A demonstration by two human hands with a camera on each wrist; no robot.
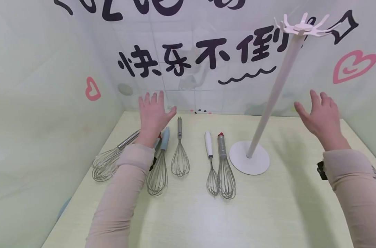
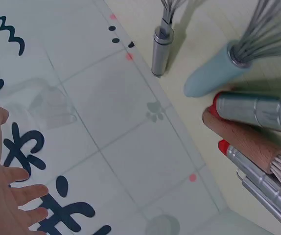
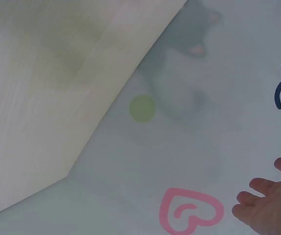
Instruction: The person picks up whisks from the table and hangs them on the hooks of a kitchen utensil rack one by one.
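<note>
My left hand [image 1: 153,116] is raised over the left part of the table, fingers spread, holding nothing. Beneath it lie several wire whisks, partly hidden by the forearm: a blue-handled whisk [image 1: 165,139], a steel whisk [image 1: 180,151] and a heap at far left. In the left wrist view a wooden-handled whisk [image 2: 243,139] shows among them. Mid-table, a white-handled whisk [image 1: 208,144] lies beside a red-tipped steel whisk [image 1: 222,146]. Held up at the right, my right hand [image 1: 322,119] is also spread and holds nothing. Nearest it is a white stand [image 1: 273,93] with hooks on top.
The stand's round base [image 1: 259,162] rests on the pale wooden table [image 1: 188,224], right of the middle whisks. A printed white curtain [image 1: 206,100] with black lettering and pink hearts hangs along the back, and plain pale sheeting [image 1: 36,120] closes the left side.
</note>
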